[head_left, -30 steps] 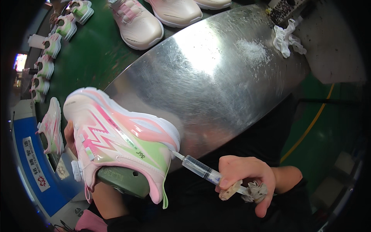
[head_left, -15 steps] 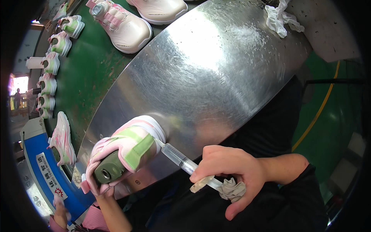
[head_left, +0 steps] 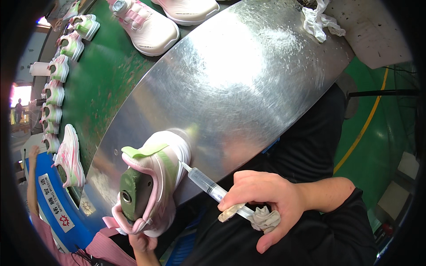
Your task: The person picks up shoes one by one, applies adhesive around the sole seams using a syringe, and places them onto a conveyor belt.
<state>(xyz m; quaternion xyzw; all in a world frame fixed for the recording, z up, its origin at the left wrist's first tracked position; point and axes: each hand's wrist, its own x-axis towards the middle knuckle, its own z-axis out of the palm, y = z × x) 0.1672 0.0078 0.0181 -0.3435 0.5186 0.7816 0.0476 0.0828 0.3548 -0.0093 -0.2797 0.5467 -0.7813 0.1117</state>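
My left hand (head_left: 143, 243) grips a pink, white and pale-green sneaker (head_left: 165, 204) at its lower end; most of the fingers are hidden behind the shoe. Inside its opening sits a dark green shoe last (head_left: 133, 190) with a round metal-rimmed hole. The sneaker is tilted, its white sole edge towards the right. In my right hand (head_left: 275, 190) is a clear syringe (head_left: 205, 182), the fingers closed around its barrel. A crumpled greyish wad (head_left: 265, 219) sits at the plunger end near the thumb. The thin nozzle points at the sole edge, touching or very close to it.
Under the sneaker lies a scratched metal tabletop (head_left: 213, 102) with a curved edge. A green conveyor (head_left: 106, 66) carries several similar sneakers (head_left: 57, 93). Larger pale shoes (head_left: 151, 33) stand beyond the table edge. White crumpled cloth (head_left: 317, 24) lies far right. A co-worker's pink sleeve (head_left: 104, 248) is lower left.
My left hand has turned the sneaker and shifted its opening to the right, so more of the last shows. The syringe hand stays nearly still. A co-worker's arm at left has risen.
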